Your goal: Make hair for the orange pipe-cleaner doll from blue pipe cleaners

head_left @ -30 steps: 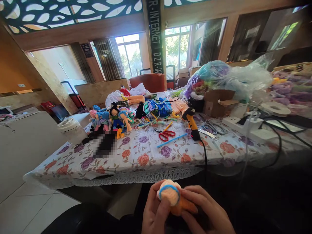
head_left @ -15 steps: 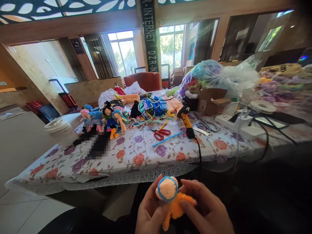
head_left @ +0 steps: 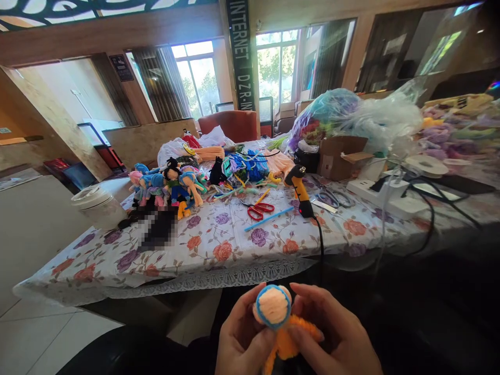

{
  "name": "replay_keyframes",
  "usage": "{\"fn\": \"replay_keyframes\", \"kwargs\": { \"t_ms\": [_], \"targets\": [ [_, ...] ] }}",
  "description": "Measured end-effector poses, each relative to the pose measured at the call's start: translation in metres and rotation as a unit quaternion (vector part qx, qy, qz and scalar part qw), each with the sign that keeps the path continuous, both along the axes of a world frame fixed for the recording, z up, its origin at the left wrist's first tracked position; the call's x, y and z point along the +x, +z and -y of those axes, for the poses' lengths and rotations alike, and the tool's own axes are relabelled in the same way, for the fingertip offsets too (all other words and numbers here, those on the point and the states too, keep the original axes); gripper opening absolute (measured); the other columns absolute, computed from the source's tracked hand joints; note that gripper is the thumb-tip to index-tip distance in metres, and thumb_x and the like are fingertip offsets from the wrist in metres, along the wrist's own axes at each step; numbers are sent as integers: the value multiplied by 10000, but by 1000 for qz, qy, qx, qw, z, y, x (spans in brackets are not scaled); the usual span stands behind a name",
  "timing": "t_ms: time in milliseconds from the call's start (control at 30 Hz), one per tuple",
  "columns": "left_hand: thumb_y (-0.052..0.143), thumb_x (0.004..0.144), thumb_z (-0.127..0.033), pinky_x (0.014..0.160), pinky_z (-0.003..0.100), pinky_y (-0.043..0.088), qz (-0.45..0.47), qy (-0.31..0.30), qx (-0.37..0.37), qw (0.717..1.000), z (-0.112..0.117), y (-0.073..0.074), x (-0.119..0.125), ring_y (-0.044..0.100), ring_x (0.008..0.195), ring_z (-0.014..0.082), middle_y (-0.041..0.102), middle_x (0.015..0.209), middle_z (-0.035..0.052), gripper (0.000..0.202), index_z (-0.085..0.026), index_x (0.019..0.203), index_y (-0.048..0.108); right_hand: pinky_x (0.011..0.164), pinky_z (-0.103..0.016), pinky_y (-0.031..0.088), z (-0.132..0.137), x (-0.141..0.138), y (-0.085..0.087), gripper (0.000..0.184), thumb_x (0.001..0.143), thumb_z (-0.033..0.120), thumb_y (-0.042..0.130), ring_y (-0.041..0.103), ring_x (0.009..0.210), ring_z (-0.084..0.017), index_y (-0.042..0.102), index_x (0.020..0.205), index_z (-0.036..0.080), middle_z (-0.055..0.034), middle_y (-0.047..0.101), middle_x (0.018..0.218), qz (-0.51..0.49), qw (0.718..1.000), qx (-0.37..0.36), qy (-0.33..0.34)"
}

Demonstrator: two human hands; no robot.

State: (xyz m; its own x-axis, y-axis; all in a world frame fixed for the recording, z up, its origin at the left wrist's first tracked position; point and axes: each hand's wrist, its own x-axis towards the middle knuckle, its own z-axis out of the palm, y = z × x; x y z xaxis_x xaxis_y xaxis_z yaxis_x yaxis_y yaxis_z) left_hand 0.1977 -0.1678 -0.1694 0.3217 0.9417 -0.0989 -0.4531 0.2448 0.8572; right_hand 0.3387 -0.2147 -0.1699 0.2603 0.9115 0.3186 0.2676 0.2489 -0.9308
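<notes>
Head view: left hand (head_left: 245,330) clasped the doll's head (head_left: 273,306), right hand (head_left: 332,330) its orange body (head_left: 288,344); seemingly soft, light, best held by both.

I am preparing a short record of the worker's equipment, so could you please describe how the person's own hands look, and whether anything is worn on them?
The left hand and the right hand are both bare, with slender fingers. No glove, ring or cable shows on either. The picture's lower edge cuts them off, and no sleeve can be made out.
</notes>
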Motion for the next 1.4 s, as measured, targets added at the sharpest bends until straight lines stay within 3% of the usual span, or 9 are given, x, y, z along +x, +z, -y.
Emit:
{"fn": "replay_keyframes", "kwargs": {
  "t_ms": [300,533,700,933,1067,1200,1267,1400],
  "targets": [
    [808,641,-242,788,340,534,-29,-7,-4,1000,4,1,-3,690,874,269,756,973,114,410,-224,1044,733,542,-189,572,-1,-2,9,390,750,180,675,683,616,-141,573,1121,240,6,690,766,36,999,15,-22],
    [793,650,-242,769,293,538,-77,33,71,994,6,0,-1,674,874,247,715,994,109,373,-206,1018,747,548,-176,574,1,-2,9,434,752,185,678,681,621,-128,531,1154,257,19,685,782,58,998,14,-19],
    [805,635,-228,748,269,546,-78,43,84,992,8,2,2,681,856,237,718,998,101,338,-211,969,759,557,-169,572,1,-2,6,466,753,175,670,682,634,-123,501,1175,278,28,678,791,66,997,12,-23],
    [835,604,-248,755,310,554,-23,38,5,999,9,4,2,707,835,258,759,913,104,434,-212,1024,736,651,-262,579,2,-4,4,403,812,256,640,667,724,-165,496,1188,264,-14,661,824,-69,996,-46,40],
    [854,561,-231,732,312,560,-35,66,12,997,4,8,3,708,847,280,767,892,106,418,-178,959,736,760,-301,560,2,-6,4,410,790,213,649,667,846,-189,504,1170,264,-39,675,926,-159,979,-91,90],
    [834,596,-247,701,294,556,-55,89,7,994,-3,6,0,704,848,275,761,903,93,339,-175,905,713,822,-305,533,1,-7,2,461,778,205,650,656,929,-194,477,1200,276,-44,669,1010,-179,976,-96,84],
    [814,629,-258,696,294,551,-56,83,-11,995,-5,4,-3,701,851,270,756,918,88,317,-184,913,694,814,-304,527,-1,-6,1,396,786,240,642,648,935,-201,506,1157,258,-47,665,996,-164,978,-101,79],
    [799,648,-258,673,294,541,-63,72,-30,995,-6,-1,-5,695,834,262,750,928,88,316,-192,930,674,706,-289,513,-2,-3,-2,170,819,359,601,626,774,-192,583,883,203,-36,648,824,-109,980,-138,94]
  ]
}}
